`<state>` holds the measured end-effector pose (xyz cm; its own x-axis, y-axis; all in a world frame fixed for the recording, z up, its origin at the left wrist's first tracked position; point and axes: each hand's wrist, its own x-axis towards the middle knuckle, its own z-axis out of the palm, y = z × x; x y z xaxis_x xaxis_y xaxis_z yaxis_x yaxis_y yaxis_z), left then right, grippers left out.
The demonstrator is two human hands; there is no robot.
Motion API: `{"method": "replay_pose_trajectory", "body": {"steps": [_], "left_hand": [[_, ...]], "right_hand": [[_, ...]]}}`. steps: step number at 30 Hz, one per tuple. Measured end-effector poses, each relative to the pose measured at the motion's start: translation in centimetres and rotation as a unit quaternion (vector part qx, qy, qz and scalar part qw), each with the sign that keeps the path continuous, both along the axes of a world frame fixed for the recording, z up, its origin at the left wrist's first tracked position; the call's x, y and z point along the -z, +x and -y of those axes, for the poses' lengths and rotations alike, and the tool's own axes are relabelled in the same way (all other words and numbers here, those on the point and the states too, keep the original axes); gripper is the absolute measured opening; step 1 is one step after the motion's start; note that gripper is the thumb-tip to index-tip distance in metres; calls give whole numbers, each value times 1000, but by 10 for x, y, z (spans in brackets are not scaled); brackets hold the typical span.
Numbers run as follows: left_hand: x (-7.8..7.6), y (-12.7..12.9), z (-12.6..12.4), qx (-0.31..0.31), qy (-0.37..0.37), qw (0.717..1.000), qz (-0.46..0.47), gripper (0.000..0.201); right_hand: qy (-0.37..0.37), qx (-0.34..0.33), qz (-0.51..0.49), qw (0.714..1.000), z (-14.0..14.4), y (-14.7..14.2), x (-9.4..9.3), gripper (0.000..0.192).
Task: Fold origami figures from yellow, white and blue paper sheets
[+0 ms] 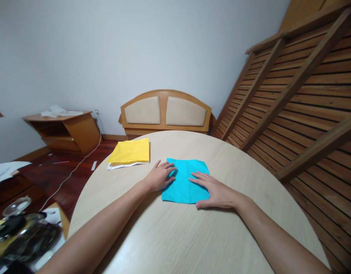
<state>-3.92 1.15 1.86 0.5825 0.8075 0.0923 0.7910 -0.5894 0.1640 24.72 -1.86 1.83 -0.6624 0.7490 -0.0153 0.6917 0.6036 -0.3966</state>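
Round light-wood table [169,236], both forearms reaching in from the near edge. Right hand [217,192] lies flat, fingers spread, palm down on the right half of the blue paper [187,180]; it pins the sheet, grasps nothing. Left hand [160,177] rests on the sheet's left edge, fingers loosely extended, pressing rather than pinching. Blue paper lies mid-table, creased and apparently folded over at least once; judged early in the folding, creases being flattened, most shaping left. Beyond it to the left, yellow paper [131,151] lies over a white sheet [118,166], untouched. Farther back, a wooden headboard [165,112] against the wall.
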Motion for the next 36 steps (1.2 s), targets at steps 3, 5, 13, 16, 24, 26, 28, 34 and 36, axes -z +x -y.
{"method": "replay_pose_trajectory", "body": {"steps": [3,5,13,16,24,26,28,34,36], "left_hand": [[-11,-2,5,77,-12,997,27,45],[-16,-2,8,89,-28,995,31,46],[-30,-15,8,72,-224,968,93,67],[-37,-19,7,66,-284,949,117,75],[-37,-21,7,69,-267,952,133,81],[-37,-21,7,69,-264,955,121,82],[-37,-22,7,69,-251,960,102,80],[-31,-25,3,84,-232,965,84,74],[-28,-25,0,92,-213,969,88,60]], "right_hand": [[5,2,-3,1000,-2,1,1,96],[12,3,-14,1000,-3,3,1,92],[10,30,-55,998,-10,17,-1,69],[13,37,-67,997,-11,22,-3,63],[10,53,-90,995,-14,26,-3,58],[6,58,-93,994,-14,26,-2,58],[4,59,-98,993,-15,27,-2,57],[11,64,-113,991,-15,30,-2,52],[9,69,-114,991,-15,31,-3,52]]}}
